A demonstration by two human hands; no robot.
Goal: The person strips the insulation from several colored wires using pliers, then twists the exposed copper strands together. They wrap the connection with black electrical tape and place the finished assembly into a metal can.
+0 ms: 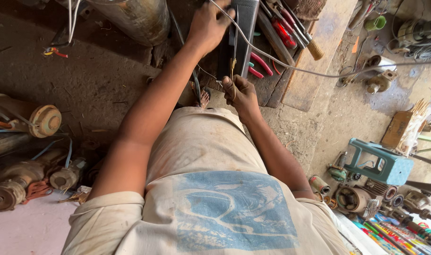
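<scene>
My left hand (pixel 207 24) reaches forward and grips the edge of a black, ribbed, box-shaped device (pixel 244 28) that stands on the dirt floor. A white cable (pixel 291 67) runs from under that hand off to the right. Closer to my body, my right hand (pixel 242 96) pinches a thin yellowish wire (pixel 233 67) that rises along the front of the black device. Both hands are at the device, the left above the right.
A wooden tray (pixel 277 55) beside the device holds red-handled pliers (pixel 261 64), screwdrivers (pixel 285 29) and a brush. A metal cylinder (pixel 135 19) stands at top left, old rusty motors (pixel 38 120) at left, and a teal plastic stool (pixel 379 164) with motor parts at right.
</scene>
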